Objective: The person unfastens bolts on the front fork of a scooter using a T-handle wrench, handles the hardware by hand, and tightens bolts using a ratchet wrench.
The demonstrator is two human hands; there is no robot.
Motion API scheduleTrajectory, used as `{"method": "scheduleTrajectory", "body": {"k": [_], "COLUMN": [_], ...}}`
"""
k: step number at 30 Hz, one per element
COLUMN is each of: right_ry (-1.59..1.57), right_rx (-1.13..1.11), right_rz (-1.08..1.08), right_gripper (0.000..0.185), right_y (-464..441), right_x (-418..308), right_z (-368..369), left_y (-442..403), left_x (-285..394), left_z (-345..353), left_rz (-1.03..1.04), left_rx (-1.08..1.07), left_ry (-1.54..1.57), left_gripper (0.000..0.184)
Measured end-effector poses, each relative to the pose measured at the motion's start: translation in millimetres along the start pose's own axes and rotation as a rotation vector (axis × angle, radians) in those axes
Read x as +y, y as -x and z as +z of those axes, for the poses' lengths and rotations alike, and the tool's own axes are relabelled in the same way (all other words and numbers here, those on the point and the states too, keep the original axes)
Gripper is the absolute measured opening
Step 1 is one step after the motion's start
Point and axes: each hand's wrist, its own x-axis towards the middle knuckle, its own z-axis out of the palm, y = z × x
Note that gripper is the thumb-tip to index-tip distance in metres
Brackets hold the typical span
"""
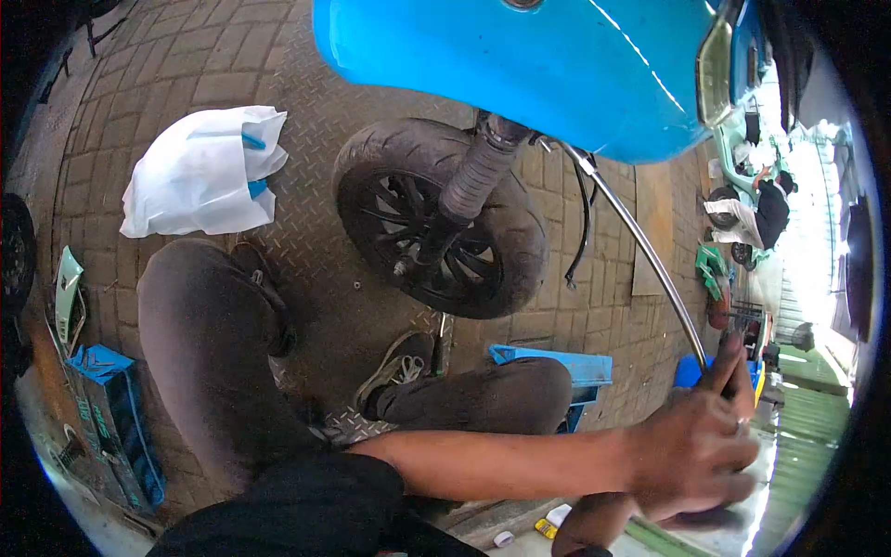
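My left hand (pixel 691 450) reaches across to the right, its fingers closed at the lower end of a long silver cable (pixel 650 249). The cable slants up to a fitting beneath a glossy blue body panel (pixel 510 65). My right forearm comes in below the left one; my right hand is mostly hidden behind the left, so its grip does not show. Left of the cable stands a small scooter's front wheel (pixel 390 153) with black spokes. A ribbed rubber boot (pixel 475 184) covers the fork leg beside it. A thin black cable (pixel 587 223) hangs nearby.
White wrapping (pixel 181 176) around blue parts lies on the paving at left. A blue step (pixel 594 369) is behind my bent knee. At far left are a dark box with blue edges (pixel 116 436) and a pale green panel (pixel 67 292). Another person (pixel 772 212) crouches at far right.
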Motion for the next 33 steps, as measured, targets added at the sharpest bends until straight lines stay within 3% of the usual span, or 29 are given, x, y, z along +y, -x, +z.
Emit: {"method": "scheduleTrajectory", "body": {"k": [4,10,14,16,17,20,21,25,28,30,33], "right_ry": [-0.388,-1.039,-1.013,-1.002,-0.995,-0.861,-0.775,-0.575,-0.401,-0.276,-0.129], "right_rx": [0.019,-0.178,-0.715,-0.85,-0.723,0.064,-0.051,-0.027,0.026,0.047,0.047], "right_rz": [-0.03,-0.238,-0.378,-0.395,-0.361,-0.334,-0.191,-0.126,-0.081,-0.025,0.053], "right_gripper": [0.032,0.028,0.084,0.099,0.089,0.065,0.051,0.048,0.045,0.043,0.041], "right_y": [17,36,23,24,28,44,41,23,12,1,-12], "right_x": [-7,1,11,13,7,-15,-23,-26,-22,-20,-14], "right_z": [7,35,69,84,92,114,105,100,101,95,86], "left_y": [-22,-6,-7,-8,-9,-4,-10,-28,-46,-61,-77], "left_x": [17,12,9,4,3,3,7,17,16,15,8], "left_z": [-14,-10,-6,-3,-1,9,10,17,14,15,19], "left_rz": [-0.172,-0.058,-0.049,-0.051,-0.055,-0.074,-0.084,-0.257,-0.358,-0.559,-0.609], "left_rx": [-0.15,-0.027,-0.02,-0.015,-0.012,0.038,0.071,0.11,-0.013,-0.083,-0.039], "left_ry": [0.04,0.075,0.079,0.074,0.059,-0.06,-0.087,-0.295,-0.196,-0.241,-0.153], "left_gripper": [0.025,0.033,0.036,0.037,0.038,0.037,0.037,0.045,0.031,0.035,0.044]}}
